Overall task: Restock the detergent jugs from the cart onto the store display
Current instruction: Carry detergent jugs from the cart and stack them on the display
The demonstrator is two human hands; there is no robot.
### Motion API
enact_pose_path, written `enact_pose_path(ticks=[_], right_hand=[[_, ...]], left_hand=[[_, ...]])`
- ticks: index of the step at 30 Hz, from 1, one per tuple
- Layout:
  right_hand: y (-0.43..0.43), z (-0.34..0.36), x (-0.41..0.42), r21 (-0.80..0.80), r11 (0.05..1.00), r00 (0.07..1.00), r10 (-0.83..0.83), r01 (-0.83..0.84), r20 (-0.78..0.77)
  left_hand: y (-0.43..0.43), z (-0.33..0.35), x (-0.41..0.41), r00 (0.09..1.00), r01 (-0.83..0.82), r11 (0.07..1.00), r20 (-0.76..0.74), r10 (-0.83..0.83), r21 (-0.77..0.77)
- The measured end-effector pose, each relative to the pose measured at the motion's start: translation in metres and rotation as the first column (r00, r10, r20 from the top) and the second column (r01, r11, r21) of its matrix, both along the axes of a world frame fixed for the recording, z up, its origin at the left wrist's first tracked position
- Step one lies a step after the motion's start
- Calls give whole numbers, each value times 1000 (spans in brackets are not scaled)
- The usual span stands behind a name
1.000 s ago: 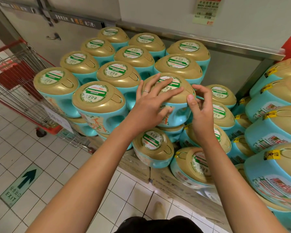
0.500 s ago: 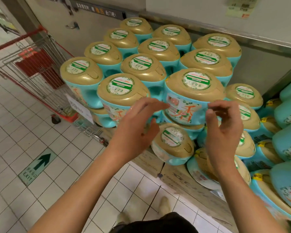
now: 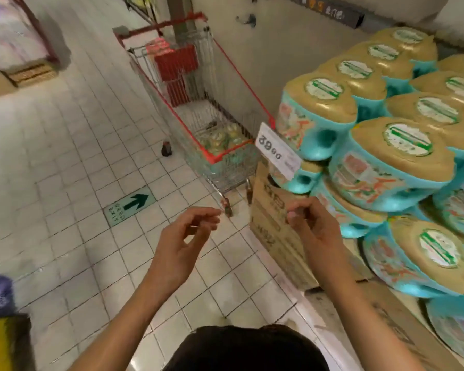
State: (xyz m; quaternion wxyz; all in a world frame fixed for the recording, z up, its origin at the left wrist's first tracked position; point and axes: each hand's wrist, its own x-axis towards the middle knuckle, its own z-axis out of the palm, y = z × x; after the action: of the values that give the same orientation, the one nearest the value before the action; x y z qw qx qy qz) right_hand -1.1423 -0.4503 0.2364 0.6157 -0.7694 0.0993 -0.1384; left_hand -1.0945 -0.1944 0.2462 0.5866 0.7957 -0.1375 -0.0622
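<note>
Detergent jugs (image 3: 220, 137) lie in the cart (image 3: 225, 175); your left hand (image 3: 182, 242) and right hand (image 3: 316, 228) are empty, fingers (image 3: 206, 214) loosely curled: fetch one.

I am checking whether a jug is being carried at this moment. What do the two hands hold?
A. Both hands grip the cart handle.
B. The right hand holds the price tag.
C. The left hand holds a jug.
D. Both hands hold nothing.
D: the left hand and the right hand hang loosely curled in the air above the tiled floor, with nothing in them.
</note>
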Motion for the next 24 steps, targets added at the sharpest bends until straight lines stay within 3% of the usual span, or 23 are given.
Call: enact_pose_path(ticks=[5,13,18,24], right_hand=[[74,-14,49,10,986,979,169,-169,-117],[138,-44,150,45,928,897,370,-371,-243],[179,-66,250,80,881,834,468,-466,-293],[236,-63,391,103,810,777,583,-577,-236]], left_hand=[[100,-35,10,961,-231,973,-156,227,-12],[184,-65,43,810,-541,838,-308,498,-66],[213,-75,95,729,-633,773,-360,582,-32],[247,-67,195,670,-694,719,-348,656,18]])
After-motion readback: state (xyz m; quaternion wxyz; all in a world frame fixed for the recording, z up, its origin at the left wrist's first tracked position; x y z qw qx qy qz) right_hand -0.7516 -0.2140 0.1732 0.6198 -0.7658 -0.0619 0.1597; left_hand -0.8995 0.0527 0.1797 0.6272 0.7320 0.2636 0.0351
